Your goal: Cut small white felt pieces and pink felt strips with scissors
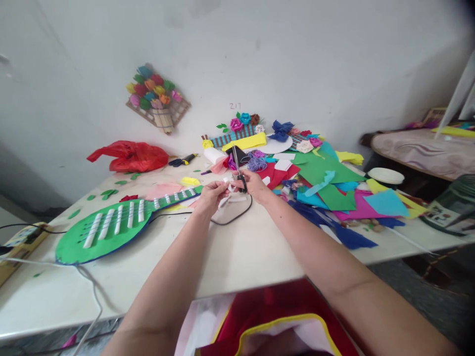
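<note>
- Off-white tabletop point(256, 254) shows between the green paper guitar point(111, 242) and the table's front edge, continuing right of the guitar under both forearms.
- Left of the guitar, a power strip point(23, 247) takes up the side edge; a white cable point(97, 292) runs from beside the guitar's rounded end over the front edge.
- Just beside the tip of the guitar's neck, the left hand point(215, 193) pinches a small white piece point(229, 187), thumb and fingertips closed on it.
- Right of that tip, the right hand point(254, 183) has its fingers wrapped around the black handles of the scissors point(242, 180), blades pointing away toward the wall; how far the blades part, I cannot tell.
- A black cable point(232, 223) passes along the guitar's neck and loops below the hands.
- Well right of the guitar, coloured sheets point(315, 170) overlap in a heap, with a dark jar point(454, 202) at the far side.
- Behind the guitar sits a red plastic bag point(135, 157).
- Above the guitar, a paper bouquet point(152, 94) hangs on the pale wall point(315, 64).
</note>
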Tool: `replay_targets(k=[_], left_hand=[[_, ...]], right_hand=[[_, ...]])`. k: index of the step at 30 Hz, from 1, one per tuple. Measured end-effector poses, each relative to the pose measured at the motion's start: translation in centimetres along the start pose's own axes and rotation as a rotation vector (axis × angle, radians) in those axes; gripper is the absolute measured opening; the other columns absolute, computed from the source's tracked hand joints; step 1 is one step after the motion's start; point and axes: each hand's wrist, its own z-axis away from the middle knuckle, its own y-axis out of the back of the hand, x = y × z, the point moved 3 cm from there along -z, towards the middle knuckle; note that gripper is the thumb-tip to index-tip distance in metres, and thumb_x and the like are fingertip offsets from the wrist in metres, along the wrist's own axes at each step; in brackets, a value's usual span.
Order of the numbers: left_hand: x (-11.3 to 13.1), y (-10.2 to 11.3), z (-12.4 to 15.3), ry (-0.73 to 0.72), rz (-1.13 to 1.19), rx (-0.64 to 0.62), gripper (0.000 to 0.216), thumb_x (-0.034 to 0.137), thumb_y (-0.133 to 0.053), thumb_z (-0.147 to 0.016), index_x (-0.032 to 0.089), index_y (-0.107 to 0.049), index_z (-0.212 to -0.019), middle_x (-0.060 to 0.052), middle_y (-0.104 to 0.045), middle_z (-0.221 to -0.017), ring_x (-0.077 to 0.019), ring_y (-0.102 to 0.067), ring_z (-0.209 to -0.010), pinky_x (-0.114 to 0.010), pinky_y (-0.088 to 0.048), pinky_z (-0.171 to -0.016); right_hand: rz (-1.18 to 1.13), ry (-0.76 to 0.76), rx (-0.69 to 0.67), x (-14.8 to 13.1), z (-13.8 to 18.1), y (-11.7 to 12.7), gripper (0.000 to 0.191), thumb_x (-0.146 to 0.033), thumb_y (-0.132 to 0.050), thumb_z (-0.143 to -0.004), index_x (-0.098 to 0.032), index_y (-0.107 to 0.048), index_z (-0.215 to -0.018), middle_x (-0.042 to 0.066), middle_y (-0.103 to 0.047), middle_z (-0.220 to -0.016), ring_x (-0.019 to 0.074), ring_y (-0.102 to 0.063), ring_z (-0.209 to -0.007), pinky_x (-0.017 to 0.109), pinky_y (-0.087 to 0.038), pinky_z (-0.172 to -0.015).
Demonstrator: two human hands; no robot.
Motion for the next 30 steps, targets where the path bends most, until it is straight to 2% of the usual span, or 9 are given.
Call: replay_targets(k=[6, 10, 16, 21, 24, 27, 30], left_hand=[[-0.2, 0.0, -0.2, -0.058, 0.070, 0.107, 0.035, 0.027, -0.082, -0.048, 0.013, -0.057, -0.067, 0.002, -0.057, -0.053, -0.0067, -0.054, -0.049, -0.015, -0.040, -0.044], [-0.2, 0.0, -0.2, -0.062, 0.069, 0.093, 0.033, 0.031, -0.080, -0.051, 0.013, -0.058, -0.066, 0.002, -0.057, -0.055, -0.0053, -0.053, -0.048, -0.014, -0.039, -0.043], [-0.1, 0.2, -0.2, -0.052, 0.080, 0.065, 0.031, 0.033, -0.080, -0.051, 0.012, -0.059, -0.062, 0.001, -0.056, -0.049, -0.0056, -0.049, -0.042, -0.018, -0.042, -0.044], [-0.3, 0.4, -0.4, -0.051, 0.085, 0.077, 0.030, 0.031, -0.079, -0.052, 0.012, -0.059, -0.062, 0.001, -0.055, -0.048, -0.0063, -0.049, -0.043, -0.018, -0.042, -0.044], [-0.1, 0.6, -0.4, -0.066, 0.112, 0.125, 0.027, 0.030, -0.078, -0.054, 0.012, -0.058, -0.061, 0.002, -0.054, -0.049, -0.0054, -0.049, -0.043, -0.018, -0.043, -0.046], [0.1, 1.0, -0.5, -0.110, 0.157, 0.188, 0.025, 0.029, -0.077, -0.057, 0.014, -0.058, -0.063, 0.003, -0.054, -0.051, -0.0047, -0.050, -0.046, -0.017, -0.044, -0.049], [0.4, 1.4, -0.6, -0.153, 0.201, 0.215, 0.024, 0.028, -0.077, -0.058, 0.014, -0.059, -0.066, 0.004, -0.054, -0.053, -0.0039, -0.051, -0.047, -0.015, -0.044, -0.048]], right_hand=[[0.022, -0.048, -0.012, 0.7, -0.1, -0.6, 0.045, -0.022, -0.075, -0.048, -0.015, -0.059, -0.089, -0.007, -0.053, -0.051, 0.0095, -0.054, -0.046, 0.021, -0.041, -0.046], [0.004, -0.027, 0.004, 0.6, -0.1, -0.6, 0.043, -0.020, -0.072, -0.049, -0.015, -0.059, -0.090, -0.009, -0.052, -0.050, 0.0083, -0.051, -0.044, 0.020, -0.039, -0.046], [0.041, 0.003, -0.052, 0.5, -0.1, -0.6, 0.041, -0.018, -0.070, -0.051, -0.014, -0.059, -0.090, -0.008, -0.053, -0.050, 0.0067, -0.048, -0.044, 0.019, -0.037, -0.045], [0.084, 0.001, -0.076, 0.3, 0.1, -0.9, 0.042, -0.020, -0.071, -0.051, -0.015, -0.060, -0.091, -0.007, -0.055, -0.051, 0.0067, -0.047, -0.043, 0.019, -0.037, -0.045], [0.106, -0.004, -0.061, 0.3, 0.2, -0.9, 0.042, -0.024, -0.073, -0.052, -0.015, -0.060, -0.091, -0.007, -0.055, -0.051, 0.0074, -0.048, -0.044, 0.020, -0.037, -0.045], [0.193, -0.003, -0.065, 0.6, 0.1, -0.8, 0.039, -0.031, -0.074, -0.054, -0.015, -0.061, -0.088, -0.005, -0.055, -0.052, 0.0084, -0.048, -0.045, 0.021, -0.037, -0.045], [0.383, 0.024, -0.067, 1.0, 0.0, -0.5, 0.037, -0.038, -0.073, -0.056, -0.017, -0.062, -0.084, -0.004, -0.055, -0.055, 0.0088, -0.048, -0.048, 0.021, -0.035, -0.047]])
